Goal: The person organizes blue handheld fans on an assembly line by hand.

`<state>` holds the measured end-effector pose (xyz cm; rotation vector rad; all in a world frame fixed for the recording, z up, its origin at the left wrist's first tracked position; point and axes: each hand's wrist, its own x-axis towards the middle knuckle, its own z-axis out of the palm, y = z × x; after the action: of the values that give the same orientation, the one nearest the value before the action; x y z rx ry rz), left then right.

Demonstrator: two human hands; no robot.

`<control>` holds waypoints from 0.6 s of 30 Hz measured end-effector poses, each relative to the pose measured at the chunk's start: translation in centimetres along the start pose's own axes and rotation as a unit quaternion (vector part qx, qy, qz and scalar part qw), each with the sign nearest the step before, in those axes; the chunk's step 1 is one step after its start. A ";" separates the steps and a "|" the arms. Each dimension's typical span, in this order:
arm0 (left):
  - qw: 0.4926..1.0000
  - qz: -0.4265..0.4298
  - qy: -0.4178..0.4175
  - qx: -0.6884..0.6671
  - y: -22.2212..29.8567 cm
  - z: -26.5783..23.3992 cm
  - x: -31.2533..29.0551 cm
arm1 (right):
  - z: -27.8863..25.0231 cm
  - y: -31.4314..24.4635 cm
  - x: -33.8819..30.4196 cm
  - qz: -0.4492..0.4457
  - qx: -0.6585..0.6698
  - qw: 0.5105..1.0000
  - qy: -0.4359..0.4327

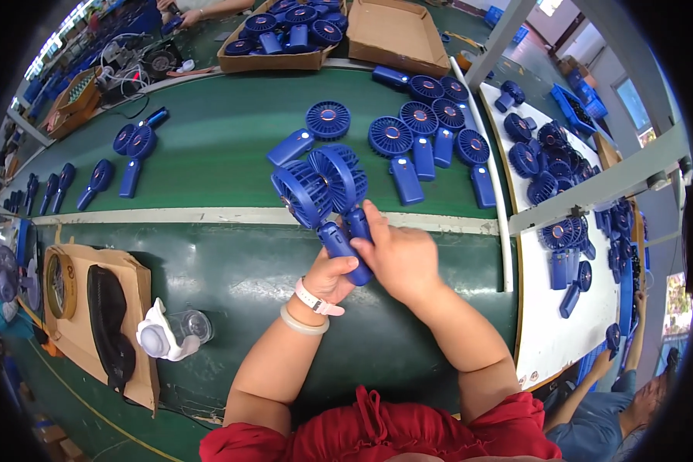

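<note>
My left hand (pixel 329 279), with a watch and a bangle at its wrist, is closed round the handle of a blue handheld fan (pixel 299 199). My right hand (pixel 404 260) grips a second blue handheld fan (pixel 339 175) by its handle. The two fan heads are side by side and overlap in this view, raised over the near edge of the green conveyor belt (pixel 223 138). Just beyond them on the belt lies another blue fan (pixel 328 121). Fingers partly cover both handles.
Several blue fans (pixel 420 119) lie on the belt's right part, more on its left. Cardboard boxes (pixel 396 35) stand behind. A white table (pixel 535 323) with fans is at right, near a co-worker (pixel 604 408). A cardboard tray (pixel 142 300) and clear cup (pixel 196 327) sit left.
</note>
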<state>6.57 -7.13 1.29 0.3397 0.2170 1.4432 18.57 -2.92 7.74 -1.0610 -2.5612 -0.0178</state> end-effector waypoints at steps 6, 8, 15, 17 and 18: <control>0.999 -0.016 0.038 -0.033 0.6 -1.7 -0.4 | -1.3 2.6 4.0 0.055 0.054 0.980 0.185; 0.999 -0.012 0.024 -0.028 0.1 -1.4 0.1 | 2.2 5.5 4.0 0.096 0.069 0.983 0.139; 0.998 0.022 0.052 0.020 0.5 -2.1 -0.8 | 2.3 0.7 -0.3 0.032 0.503 0.859 -0.091; 0.999 0.033 0.033 0.017 0.5 -1.5 -0.4 | 2.2 1.1 -1.1 0.034 0.505 0.857 -0.093; 0.999 0.033 0.031 0.016 0.3 -1.5 -0.4 | 1.9 1.6 -1.1 0.034 0.503 0.858 -0.093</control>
<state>5.69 -7.31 -0.01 0.3309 0.2823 1.5174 19.79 -2.20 5.43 -0.7096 -2.1284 1.3330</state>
